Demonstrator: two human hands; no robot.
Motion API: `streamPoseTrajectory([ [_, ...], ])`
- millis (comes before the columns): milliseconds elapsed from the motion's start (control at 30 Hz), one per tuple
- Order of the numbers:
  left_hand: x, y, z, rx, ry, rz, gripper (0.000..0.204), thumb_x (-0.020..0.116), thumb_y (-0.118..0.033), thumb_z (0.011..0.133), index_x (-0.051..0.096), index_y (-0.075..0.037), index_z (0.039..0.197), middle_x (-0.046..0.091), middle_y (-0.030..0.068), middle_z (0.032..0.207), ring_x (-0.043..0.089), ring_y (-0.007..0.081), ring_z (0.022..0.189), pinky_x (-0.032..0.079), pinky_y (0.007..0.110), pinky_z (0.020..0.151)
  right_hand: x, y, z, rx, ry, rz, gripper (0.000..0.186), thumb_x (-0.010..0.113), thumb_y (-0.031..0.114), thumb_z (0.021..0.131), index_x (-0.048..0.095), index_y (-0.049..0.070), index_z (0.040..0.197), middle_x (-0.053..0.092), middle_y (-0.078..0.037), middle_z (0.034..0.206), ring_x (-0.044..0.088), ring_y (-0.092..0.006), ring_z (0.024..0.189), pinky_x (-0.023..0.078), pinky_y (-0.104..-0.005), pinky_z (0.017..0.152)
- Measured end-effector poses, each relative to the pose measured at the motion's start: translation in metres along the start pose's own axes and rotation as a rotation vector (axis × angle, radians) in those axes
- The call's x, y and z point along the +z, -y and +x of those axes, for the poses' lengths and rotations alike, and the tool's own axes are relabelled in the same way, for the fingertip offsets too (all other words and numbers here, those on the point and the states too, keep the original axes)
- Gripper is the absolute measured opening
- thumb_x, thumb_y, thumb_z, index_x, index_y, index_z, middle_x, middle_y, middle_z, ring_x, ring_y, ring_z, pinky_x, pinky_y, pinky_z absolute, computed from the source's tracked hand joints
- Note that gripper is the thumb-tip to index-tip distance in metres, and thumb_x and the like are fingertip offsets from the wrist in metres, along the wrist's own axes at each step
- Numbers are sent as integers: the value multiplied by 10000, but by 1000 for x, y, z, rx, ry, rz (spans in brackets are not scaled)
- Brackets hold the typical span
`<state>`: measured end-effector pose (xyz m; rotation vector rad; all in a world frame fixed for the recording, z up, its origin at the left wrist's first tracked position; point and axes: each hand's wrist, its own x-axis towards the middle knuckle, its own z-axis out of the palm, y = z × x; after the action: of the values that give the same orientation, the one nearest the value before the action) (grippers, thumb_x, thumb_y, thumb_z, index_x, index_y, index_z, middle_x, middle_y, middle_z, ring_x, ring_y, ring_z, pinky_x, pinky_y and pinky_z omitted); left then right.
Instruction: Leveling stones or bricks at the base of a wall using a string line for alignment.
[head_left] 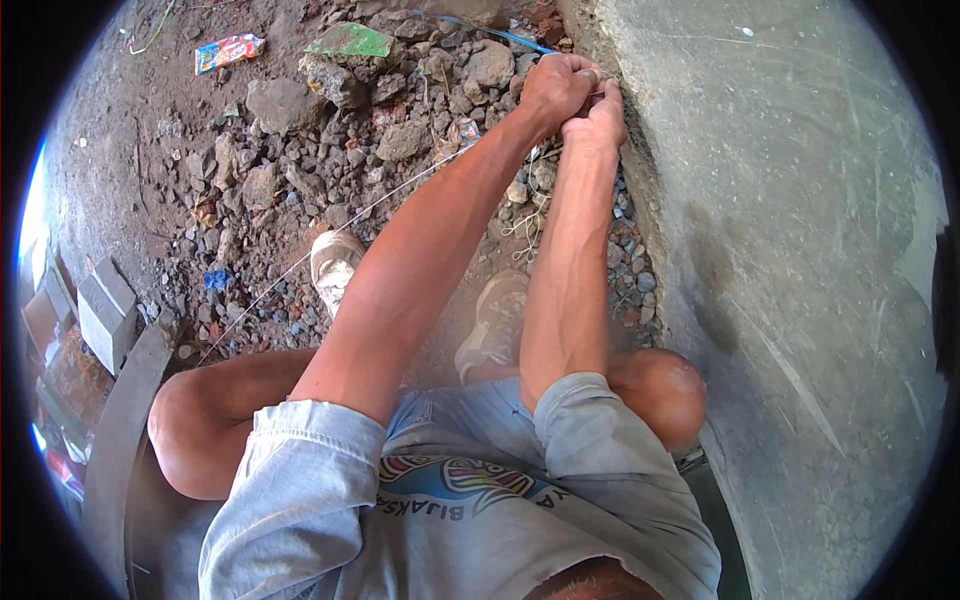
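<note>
Two bare hands up at one o'clock: left hand (560, 92) and right hand (600, 118) meet, fingers bunched together, one thin dark sliver (598, 95) showing between them, and which hand grips it, I can't tell! One blue strip (510, 38) comes from twelve, ending just beside the left hand. One pale string (385, 197) slants toward nine, over rubble (285, 105). Two shoes: one shoe (335, 265) at ten, another (495, 320) near the centre. One green piece (350, 40), eleven o'clock; one concrete slab (790, 250) at three.
</note>
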<state>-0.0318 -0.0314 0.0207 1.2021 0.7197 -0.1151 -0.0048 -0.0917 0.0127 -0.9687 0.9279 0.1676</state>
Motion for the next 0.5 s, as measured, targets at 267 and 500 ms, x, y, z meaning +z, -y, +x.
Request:
streamPoseTrajectory([
  [267, -2, -4, 3, -13, 49, -147, 161, 559, -68, 885, 617, 42, 987, 664, 86, 830, 614, 113, 682, 520, 239, 632, 10, 18, -11, 276, 20, 164, 231, 470, 270, 975, 553, 72, 887, 618, -43, 812, 603, -164, 795, 533, -369, 754],
  [500, 0, -4, 2, 3, 55, -158, 173, 601, -140, 857, 672, 6, 920, 687, 59, 784, 619, 105, 648, 503, 259, 612, 13, 18, -21, 236, 18, 148, 254, 471, 287, 975, 565, 70, 883, 619, -44, 823, 599, -169, 789, 531, -377, 779],
])
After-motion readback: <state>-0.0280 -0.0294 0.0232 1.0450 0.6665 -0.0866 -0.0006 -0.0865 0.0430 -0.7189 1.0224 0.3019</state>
